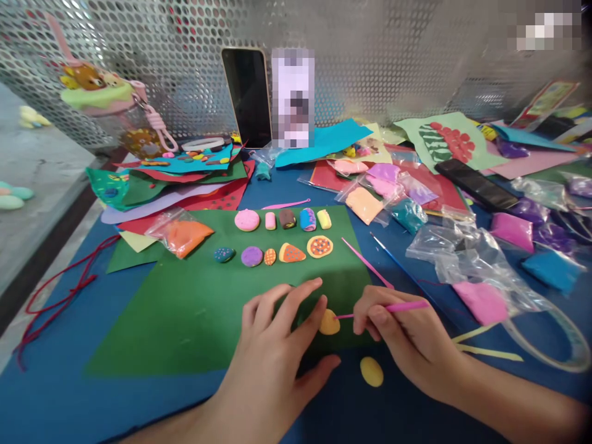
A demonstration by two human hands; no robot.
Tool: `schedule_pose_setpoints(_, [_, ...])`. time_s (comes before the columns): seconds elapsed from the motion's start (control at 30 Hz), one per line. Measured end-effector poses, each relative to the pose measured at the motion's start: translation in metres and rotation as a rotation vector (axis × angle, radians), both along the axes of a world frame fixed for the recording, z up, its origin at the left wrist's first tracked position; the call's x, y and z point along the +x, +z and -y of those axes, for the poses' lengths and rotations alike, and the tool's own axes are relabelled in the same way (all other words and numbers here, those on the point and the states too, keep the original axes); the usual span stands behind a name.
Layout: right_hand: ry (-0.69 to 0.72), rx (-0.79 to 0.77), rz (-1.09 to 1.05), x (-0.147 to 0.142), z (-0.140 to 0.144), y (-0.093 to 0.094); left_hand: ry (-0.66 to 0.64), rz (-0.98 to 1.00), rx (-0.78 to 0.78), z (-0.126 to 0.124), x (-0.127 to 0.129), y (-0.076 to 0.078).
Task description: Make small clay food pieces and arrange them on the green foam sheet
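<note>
A pink clay modelling tool is gripped in my right hand, its thin tip touching a flat yellow-orange clay piece. That piece lies at the lower right of a green sheet. My left hand has its fingers spread, the index fingertip at the left edge of the piece. Below, on the blue table, rests a yellow clay oval. Farther up the sheet are two rows of small clay shapes, among them a pink disc, a purple disc and a dotted wedge.
A second pink tool and a blue brush lie right of the sheet. Bags of clay, such as an orange one, surround it. Behind stand a phone and a lidded cup. Red cord lies at left.
</note>
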State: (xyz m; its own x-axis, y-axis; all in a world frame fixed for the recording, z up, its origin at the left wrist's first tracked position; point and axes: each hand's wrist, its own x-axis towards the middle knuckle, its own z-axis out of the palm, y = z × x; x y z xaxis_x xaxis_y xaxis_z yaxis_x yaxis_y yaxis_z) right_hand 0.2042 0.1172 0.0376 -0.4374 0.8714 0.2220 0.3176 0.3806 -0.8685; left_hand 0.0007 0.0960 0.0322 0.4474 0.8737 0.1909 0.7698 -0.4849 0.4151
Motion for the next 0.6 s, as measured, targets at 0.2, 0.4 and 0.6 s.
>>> schedule_pose_setpoints(0.2, [0.021, -0.006, -0.016, -0.0008, -0.0008, -0.0003, 0.006, 0.006, -0.054, 0.0000, 0.0026, -0.0011])
schedule_pose_setpoints(0.4, [0.049, -0.013, -0.003, -0.0023, -0.0009, -0.0018, 0.015, -0.006, -0.028, 0.0019, 0.0027, -0.0024])
schedule_pose_setpoints(0.6, [0.069, 0.000, -0.009, -0.0022, 0.0004, -0.0004, -0.010, -0.040, -0.012, 0.0076, 0.0005, -0.0027])
